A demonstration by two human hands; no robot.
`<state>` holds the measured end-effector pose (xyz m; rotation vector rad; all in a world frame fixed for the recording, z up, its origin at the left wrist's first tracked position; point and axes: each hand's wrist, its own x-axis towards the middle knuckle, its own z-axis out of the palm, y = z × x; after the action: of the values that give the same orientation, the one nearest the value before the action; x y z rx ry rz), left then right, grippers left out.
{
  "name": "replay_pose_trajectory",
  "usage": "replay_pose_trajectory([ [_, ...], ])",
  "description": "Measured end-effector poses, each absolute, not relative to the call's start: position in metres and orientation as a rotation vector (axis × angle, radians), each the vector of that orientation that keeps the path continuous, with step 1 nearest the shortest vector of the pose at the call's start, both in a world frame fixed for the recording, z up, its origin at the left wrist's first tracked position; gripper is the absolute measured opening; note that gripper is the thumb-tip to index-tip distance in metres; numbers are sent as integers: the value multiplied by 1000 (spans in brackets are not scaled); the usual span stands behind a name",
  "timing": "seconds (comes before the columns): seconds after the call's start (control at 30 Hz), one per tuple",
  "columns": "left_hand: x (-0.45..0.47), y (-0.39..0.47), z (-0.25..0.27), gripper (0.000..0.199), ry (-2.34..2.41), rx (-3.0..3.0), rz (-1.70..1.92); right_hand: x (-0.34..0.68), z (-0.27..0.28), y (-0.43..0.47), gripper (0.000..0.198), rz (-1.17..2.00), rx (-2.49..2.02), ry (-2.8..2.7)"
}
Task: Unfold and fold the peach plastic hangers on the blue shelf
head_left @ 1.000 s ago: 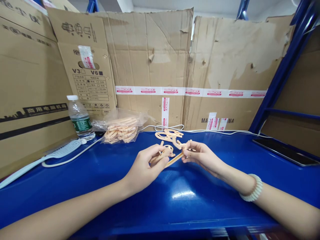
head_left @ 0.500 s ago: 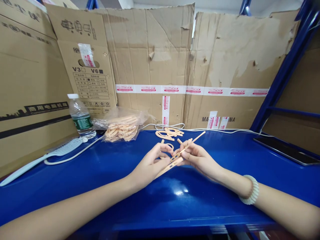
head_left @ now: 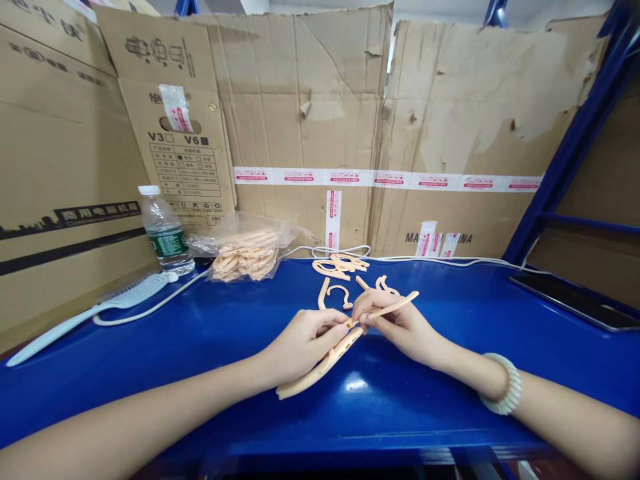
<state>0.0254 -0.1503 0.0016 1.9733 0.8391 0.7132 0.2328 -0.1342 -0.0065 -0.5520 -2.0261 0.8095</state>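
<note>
My left hand (head_left: 305,343) is closed around a peach plastic hanger arm (head_left: 306,383), a curved strip with small slots that slants down to the left below the fingers. My right hand (head_left: 400,327) pinches another slim hanger arm (head_left: 400,303), whose free end points up to the right. Both sets of fingertips meet where the inner ends of the pieces come together; fingers partly hide that spot. Just beyond the hands lie a loose hanger hook (head_left: 345,291), a short straight piece (head_left: 324,293) and more curved pieces (head_left: 385,285).
Several hanger parts (head_left: 333,269) lie farther back on the blue table (head_left: 240,413). A clear bag of parts (head_left: 245,257), a water bottle (head_left: 167,233) and a pale hairbrush (head_left: 135,293) are on the left. A phone (head_left: 575,303) rests at right. Cardboard (head_left: 310,133) walls the back.
Both hands have turned the held pieces. The left one's arm now shows more of its length below the hand, and the right one's tip has dropped lower. The loose hook has come into clearer view.
</note>
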Motion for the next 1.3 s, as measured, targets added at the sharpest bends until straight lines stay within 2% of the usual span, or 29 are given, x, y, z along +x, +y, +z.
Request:
replay_pose_trajectory([
  [0.3,24,-155,7,35,920,2289,686,238,-2,-132,14,369,-480,-2194],
  [1.03,23,-149,2,36,882,2401,620,240,-1,-143,30,-4,-391,-2393],
  [1.17,23,-146,-1,39,880,2257,588,242,6,-143,24,-98,-322,-2497],
  [1.3,24,-136,-11,38,758,1769,588,257,19,-127,24,-5,-526,-2210],
])
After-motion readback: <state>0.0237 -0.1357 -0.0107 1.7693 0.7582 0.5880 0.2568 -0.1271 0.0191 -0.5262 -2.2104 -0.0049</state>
